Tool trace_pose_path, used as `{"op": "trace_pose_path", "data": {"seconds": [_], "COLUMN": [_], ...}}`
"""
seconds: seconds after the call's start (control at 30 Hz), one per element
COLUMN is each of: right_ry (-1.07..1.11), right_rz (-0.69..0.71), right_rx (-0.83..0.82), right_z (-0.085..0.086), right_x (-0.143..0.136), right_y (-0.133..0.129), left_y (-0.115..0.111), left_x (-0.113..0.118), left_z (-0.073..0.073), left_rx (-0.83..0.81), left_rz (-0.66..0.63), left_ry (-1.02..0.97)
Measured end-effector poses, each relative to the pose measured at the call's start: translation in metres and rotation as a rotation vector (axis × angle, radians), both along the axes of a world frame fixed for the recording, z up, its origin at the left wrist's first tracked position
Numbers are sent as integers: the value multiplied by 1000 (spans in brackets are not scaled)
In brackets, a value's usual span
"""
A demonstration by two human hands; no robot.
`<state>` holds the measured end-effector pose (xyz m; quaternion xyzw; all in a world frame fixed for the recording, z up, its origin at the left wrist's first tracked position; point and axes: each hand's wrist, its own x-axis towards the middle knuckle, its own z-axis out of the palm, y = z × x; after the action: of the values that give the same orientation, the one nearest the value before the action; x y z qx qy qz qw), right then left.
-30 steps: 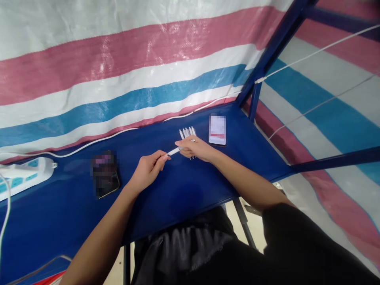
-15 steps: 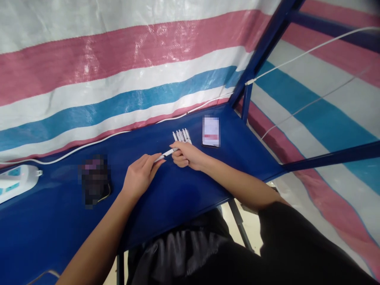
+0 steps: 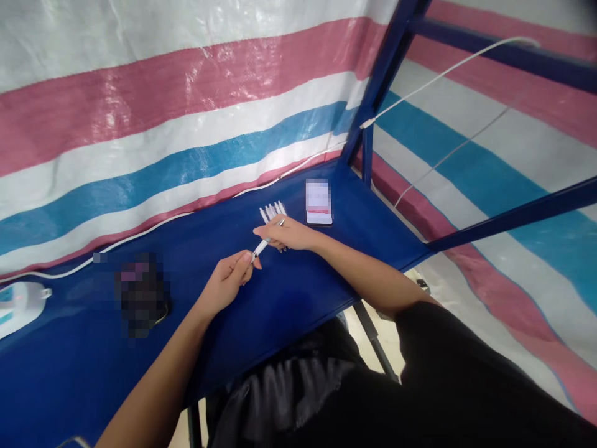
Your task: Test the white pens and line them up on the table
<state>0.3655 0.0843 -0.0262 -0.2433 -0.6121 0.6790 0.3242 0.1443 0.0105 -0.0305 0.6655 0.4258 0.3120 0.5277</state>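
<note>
A white pen [image 3: 261,247] is held slantwise between both hands above the blue table [image 3: 280,298]. My left hand [image 3: 229,277] pinches its lower end, where a dark part shows. The fingers of my right hand [image 3: 286,233] are closed round the upper end, and a thin tip sticks out above them. Just behind my right hand several white pens [image 3: 272,211] lie side by side on the table, partly hidden by that hand.
A phone with a lit screen [image 3: 319,202] lies right of the pens. A blurred dark object [image 3: 142,292] and a white device [image 3: 23,306] are at the left. A white cable [image 3: 121,240] runs along the striped sheet, and blue frame bars [image 3: 382,68] stand at the right.
The view has shifted slightly. The pen is tilted more steeply, with its thin tip now showing above my right hand. My left hand's fingers have curled in more around the lower end.
</note>
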Motion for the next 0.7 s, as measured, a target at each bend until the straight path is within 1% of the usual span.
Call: {"op": "trace_pose_path", "data": {"seconds": [0.1,0.17,0.2,0.33,0.37,0.43,0.5,0.57,0.63,0.7], "right_ry": [4,-19,-41,-115,-131,-150,-133,-85,-31,3], "right_rz": [-37,-53,-82,-278,-282,-212,-132,-106,-96,-30], "right_rx": [-80,-145,-169,-254,-277,-315,-333,-321,-268,-155], "right_z": [2,4,5,9,10,10,9,7,4,3], "right_x": [-2,-5,-7,-14,-15,-17,-18,-19,-18,-15], "right_y": [1,1,-1,-9,-11,-15,-17,-17,-17,-15], "left_y": [-1,-3,-4,-4,-3,-1,-1,-3,-6,-7], "left_x": [0,-1,-1,-1,-1,-2,-2,-2,-1,0], "left_z": [-1,-1,-2,-9,-10,-11,-8,-3,3,7], "left_rx": [41,129,212,638,709,777,749,628,425,160], "left_rz": [25,51,83,240,259,272,258,217,150,29], "left_ry": [41,132,200,509,564,625,616,535,401,225]}}
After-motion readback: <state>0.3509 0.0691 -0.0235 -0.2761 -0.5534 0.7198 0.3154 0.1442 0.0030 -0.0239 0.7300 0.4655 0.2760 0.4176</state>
